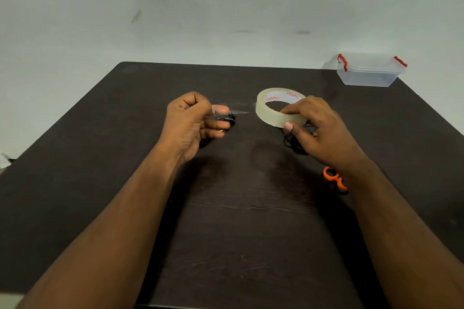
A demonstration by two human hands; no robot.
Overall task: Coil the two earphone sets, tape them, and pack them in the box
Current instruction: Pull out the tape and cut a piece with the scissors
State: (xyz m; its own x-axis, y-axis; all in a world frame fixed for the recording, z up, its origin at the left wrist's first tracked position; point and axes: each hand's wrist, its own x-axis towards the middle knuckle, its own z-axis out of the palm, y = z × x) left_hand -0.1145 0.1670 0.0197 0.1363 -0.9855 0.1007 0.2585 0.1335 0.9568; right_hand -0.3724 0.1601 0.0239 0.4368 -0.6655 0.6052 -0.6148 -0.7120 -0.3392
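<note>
**Tape drawn off the roll above the table**

The right hand (324, 130) grips the tape roll (277, 108). Left of the roll, the left hand (193, 123) pinches the tape strip (238, 111). Black earphones (295, 142) lie beneath the roll; the box (369, 74) stands far behind it.

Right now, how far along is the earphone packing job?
Midway. Done: one earphone set lies coiled under the right hand; the other is mostly hidden behind the left hand. In hand: the hands pull a strip off the tape roll. Left: cutting with the scissors, taping, packing; the box is closed.
</note>
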